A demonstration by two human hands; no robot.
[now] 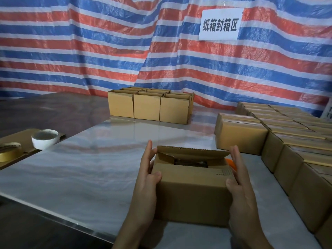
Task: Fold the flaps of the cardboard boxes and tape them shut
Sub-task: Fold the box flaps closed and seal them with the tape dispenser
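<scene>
A small brown cardboard box point(193, 191) stands on the glossy table point(80, 168) right in front of me. Its near flap is folded down over the top, its far flap leans inward, and a gap between them shows dark contents. My left hand point(146, 178) presses flat against the box's left side, thumb on the near top edge. On the right side lies my right hand point(239, 178), fingers straight, thumb on the near right corner. A white tape roll point(45, 139) and a tan tape roll point(8, 151) lie at the far left.
A block of open-topped boxes point(149, 106) stands at the back centre. Several taped boxes point(280, 133) are packed in rows along the right side. Something orange point(231, 163) peeks out behind the box. A striped tarp with a white sign point(220, 24) hangs behind.
</scene>
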